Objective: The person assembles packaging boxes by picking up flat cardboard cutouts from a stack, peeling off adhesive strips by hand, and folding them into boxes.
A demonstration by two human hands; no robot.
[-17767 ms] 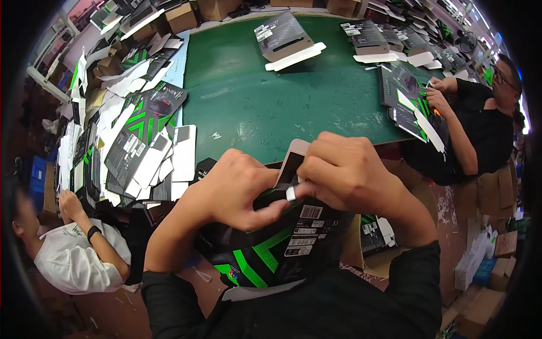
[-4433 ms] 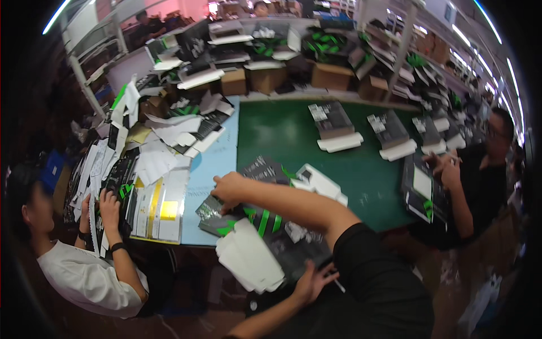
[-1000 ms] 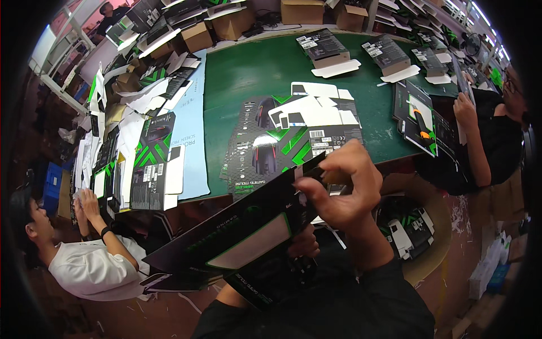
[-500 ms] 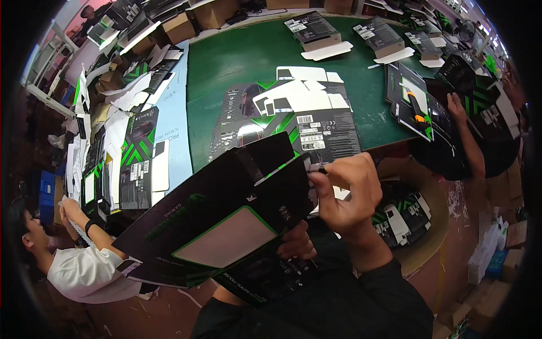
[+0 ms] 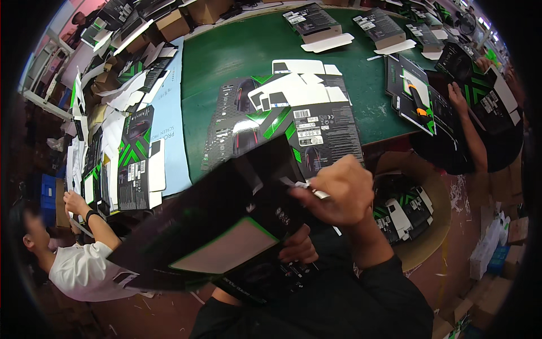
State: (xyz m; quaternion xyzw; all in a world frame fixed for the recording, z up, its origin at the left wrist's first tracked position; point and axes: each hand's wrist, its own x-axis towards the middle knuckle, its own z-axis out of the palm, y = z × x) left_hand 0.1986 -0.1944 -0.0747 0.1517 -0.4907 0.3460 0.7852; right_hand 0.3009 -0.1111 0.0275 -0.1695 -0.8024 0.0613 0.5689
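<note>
A large flat black carton blank (image 5: 186, 226) with green trim and a pale window panel is held up tilted before me. My left hand (image 5: 298, 247) grips it, fingers curled round its lower right part. At its upper right edge my right hand (image 5: 341, 189) is closed in a pinch. A small whitish, shiny piece shows at those fingertips, too blurred to name. Beyond, on the green table (image 5: 217, 51), lies a spread stack of printed black-and-green carton blanks (image 5: 324, 133) with white flaps.
At the left sits a person in a white shirt (image 5: 84, 271), beside piled cartons (image 5: 135, 152). Another person's hand (image 5: 456, 97) is at the right, near an orange-handled tool (image 5: 419, 97) on a carton. A round brown bin (image 5: 437, 237) holds more cartons. Folded boxes (image 5: 313, 24) stand at the back.
My right hand has turned and shifted slightly down along the carton's edge. The carton's upper end has swung a little, while my left hand keeps its grip.
</note>
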